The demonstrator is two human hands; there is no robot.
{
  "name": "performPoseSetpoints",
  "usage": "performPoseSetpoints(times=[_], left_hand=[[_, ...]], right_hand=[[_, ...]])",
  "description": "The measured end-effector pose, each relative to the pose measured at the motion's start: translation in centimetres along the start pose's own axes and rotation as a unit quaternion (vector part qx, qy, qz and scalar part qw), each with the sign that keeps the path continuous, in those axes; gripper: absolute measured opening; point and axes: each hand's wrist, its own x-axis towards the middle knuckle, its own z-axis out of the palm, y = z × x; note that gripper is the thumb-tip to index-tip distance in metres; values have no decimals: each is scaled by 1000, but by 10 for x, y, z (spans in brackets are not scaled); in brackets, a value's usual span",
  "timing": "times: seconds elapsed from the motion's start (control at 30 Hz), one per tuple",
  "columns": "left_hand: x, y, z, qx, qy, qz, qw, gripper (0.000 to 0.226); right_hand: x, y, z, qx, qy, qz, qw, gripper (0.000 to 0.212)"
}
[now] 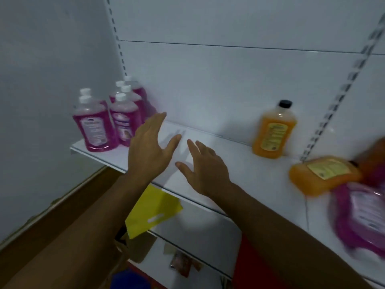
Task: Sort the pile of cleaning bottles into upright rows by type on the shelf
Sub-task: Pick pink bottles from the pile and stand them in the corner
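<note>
Several pink bottles with white caps (94, 124) stand upright in rows at the left end of the white shelf (245, 163). One orange bottle with a black cap (273, 132) stands upright against the back panel. At the right lies a pile: an orange bottle on its side (320, 174) and a blurred pink bottle on its side (358, 215). My left hand (150, 149) and my right hand (206, 165) hover over the middle of the shelf with fingers spread, holding nothing.
Slotted metal uprights (341, 97) frame the white back panel. A yellow sheet (152, 211) hangs below the shelf edge. Lower shelves (198, 230) hold small items. A brown floor strip runs along the left wall.
</note>
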Motion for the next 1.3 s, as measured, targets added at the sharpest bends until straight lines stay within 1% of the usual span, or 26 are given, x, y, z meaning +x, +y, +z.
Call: performPoseSetpoints(times=[0.13, 0.23, 0.37, 0.5, 0.6, 0.63, 0.7, 0.73, 0.83, 0.87, 0.9, 0.93, 1.0, 1.07, 1.17, 1.23, 1.3], left_hand=[[-17, 79, 49, -42, -83, 21, 995, 73], [-28, 134, 84, -57, -136, 34, 988, 68], [-42, 190, 124, -101, -202, 71, 972, 66], [-48, 219, 154, -108, -256, 94, 956, 65], [-40, 226, 169, -93, -290, 122, 945, 70], [-36, 228, 175, -87, -306, 132, 939, 72], [-28, 232, 189, -78, -362, 153, 916, 74], [-24, 233, 196, -70, -393, 153, 904, 80], [-17, 229, 227, -27, -453, 163, 876, 118], [-16, 229, 233, -4, -466, 168, 869, 122], [-16, 229, 234, 8, -465, 171, 868, 121], [-17, 229, 234, 6, -454, 168, 875, 118], [-19, 225, 234, -18, -436, 158, 886, 114], [-22, 219, 226, -66, -425, 130, 894, 111], [-26, 207, 199, -153, -391, 84, 904, 101], [-27, 196, 181, -200, -361, 75, 908, 90], [-28, 184, 166, -235, -317, 75, 916, 74]], right_hand=[[-54, 74, -55, -73, 6, 85, 994, 74], [-98, 124, -90, -125, 22, 151, 980, 72], [-140, 168, -129, -149, 29, 221, 963, 70], [-164, 187, -143, -134, 37, 259, 956, 68], [-170, 195, -143, -137, 23, 267, 954, 66], [-171, 196, -142, -135, 16, 271, 953, 65], [-170, 197, -141, -134, 11, 286, 949, 63], [-170, 196, -141, -133, 13, 293, 947, 61], [-170, 196, -139, -127, 22, 301, 945, 59], [-170, 196, -138, -131, 24, 298, 945, 59], [-170, 196, -137, -135, 27, 295, 946, 59], [-170, 196, -136, -138, 31, 292, 946, 57], [-168, 195, -135, -138, 39, 291, 946, 54], [-162, 193, -137, -138, 47, 282, 948, 52], [-146, 190, -141, -118, 64, 277, 951, 55], [-133, 184, -141, -65, 93, 291, 950, 60], [-116, 178, -138, 36, 128, 313, 940, 69]])
